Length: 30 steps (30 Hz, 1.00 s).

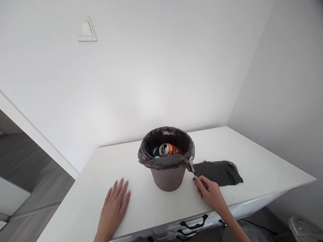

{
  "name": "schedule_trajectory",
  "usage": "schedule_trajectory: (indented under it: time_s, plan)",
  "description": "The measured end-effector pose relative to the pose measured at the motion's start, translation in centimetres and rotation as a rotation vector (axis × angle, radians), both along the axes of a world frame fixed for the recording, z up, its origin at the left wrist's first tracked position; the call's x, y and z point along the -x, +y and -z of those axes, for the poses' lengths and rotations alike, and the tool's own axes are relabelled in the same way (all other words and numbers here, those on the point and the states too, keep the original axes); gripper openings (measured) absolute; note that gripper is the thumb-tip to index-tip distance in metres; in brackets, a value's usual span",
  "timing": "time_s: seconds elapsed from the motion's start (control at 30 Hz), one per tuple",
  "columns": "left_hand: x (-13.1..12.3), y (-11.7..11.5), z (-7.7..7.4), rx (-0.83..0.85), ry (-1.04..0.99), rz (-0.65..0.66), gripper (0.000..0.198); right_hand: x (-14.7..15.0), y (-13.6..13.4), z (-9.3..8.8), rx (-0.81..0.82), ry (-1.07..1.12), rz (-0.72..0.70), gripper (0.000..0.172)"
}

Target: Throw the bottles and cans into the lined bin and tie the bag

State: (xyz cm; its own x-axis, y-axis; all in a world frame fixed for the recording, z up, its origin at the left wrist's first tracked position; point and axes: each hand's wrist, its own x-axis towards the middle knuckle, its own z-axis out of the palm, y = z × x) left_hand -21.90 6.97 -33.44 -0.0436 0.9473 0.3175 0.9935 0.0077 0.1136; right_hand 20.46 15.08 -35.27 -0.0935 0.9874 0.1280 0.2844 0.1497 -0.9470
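Note:
A brown-grey trash bin [168, 179] stands upright on the white dresser top. Its black trash bag [161, 163] is folded out over the rim, and an orange soda can [174, 149] lies inside with other items partly hidden. My right hand [208, 191] pinches a corner of that bag, pulled out at the bin's right side. Behind this hand a folded black plastic bag [219, 172] lies flat. My left hand [114, 208] rests palm down on the surface, left of the bin, fingers stretched out and holding nothing.
The white dresser top [101, 168] meets a white wall behind. Dark drawer handles [194, 223] line its front. A light switch [87, 32] is on the wall at upper left. At lower right stands a pale appliance [304, 230] near the floor.

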Motion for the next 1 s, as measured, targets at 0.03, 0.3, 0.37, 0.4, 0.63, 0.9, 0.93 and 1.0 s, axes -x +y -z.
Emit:
schedule_trajectory:
  time_s: [0.03, 0.3, 0.37, 0.4, 0.63, 0.9, 0.93, 1.0]
  plan:
    - [0.0, 0.0, 0.0, 0.002, -0.002, 0.000, 0.059, 0.0, 0.0, 0.0, 0.001, -0.002, -0.002, 0.049]
    - [0.7, 0.3, 0.6, 0.003, 0.023, 0.009, 0.060, -0.1, 0.4, 0.8, -0.009, 0.010, -0.005, 0.047]
    - [0.8, 0.3, 0.8, -0.034, 0.028, 0.022, 0.060, 0.1, 0.4, 0.8, -0.011, 0.015, -0.015, 0.048]
    - [0.8, 0.2, 0.9, -0.049, 0.031, 0.032, 0.059, 0.1, 0.4, 0.8, -0.010, 0.014, -0.024, 0.048]
    - [0.0, -0.3, 0.4, -0.082, 0.016, 0.073, 0.057, -0.3, -0.4, -1.4, 0.021, 0.098, -0.165, 0.047]
    - [-6.1, 0.3, -6.4, -0.057, -0.346, 0.315, 0.041, -0.7, 1.3, -10.7, 0.241, 0.557, -0.132, 0.045]
    - [-7.1, 0.7, -7.6, -0.001, -0.462, 0.296, 0.042, -0.9, 1.6, -12.0, 0.295, 0.622, -0.140, 0.043]
    - [-8.9, 1.8, -10.0, 0.093, -0.759, 0.238, 0.049, -1.4, 2.4, -14.2, 0.411, 0.739, -0.175, 0.033]
